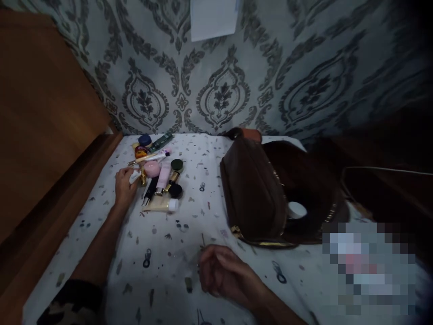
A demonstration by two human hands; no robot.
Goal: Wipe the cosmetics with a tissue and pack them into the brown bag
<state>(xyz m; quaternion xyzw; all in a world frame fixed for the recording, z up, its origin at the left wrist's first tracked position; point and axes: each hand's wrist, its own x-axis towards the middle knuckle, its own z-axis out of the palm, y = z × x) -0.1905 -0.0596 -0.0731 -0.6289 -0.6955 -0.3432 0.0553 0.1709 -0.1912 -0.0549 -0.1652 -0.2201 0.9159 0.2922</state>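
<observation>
My left hand (pixel 125 185) is closed on a small white item (pixel 134 176) at the left edge of a group of cosmetics. Around it lie a gold tube (pixel 143 176), a pink round item (pixel 152 169), a pink tube (pixel 163 177), a black tube (pixel 150 190) and a cream tube with a white cap (pixel 160 206). My right hand (pixel 223 275) hovers low in the middle, fingers loosely curled and slightly blurred, with nothing visible in it. To the right an unzipped brown bag (pixel 252 189) lies open, a white round item (pixel 297 210) inside.
Behind the group are a blue-lidded jar (pixel 145 140) and a green tube (pixel 161 141). A patterned white cloth (pixel 199 225) covers the surface. Wooden furniture (pixel 50 113) borders the left, patterned wallpaper (pixel 223 90) the back. A pixelated patch hides the lower right.
</observation>
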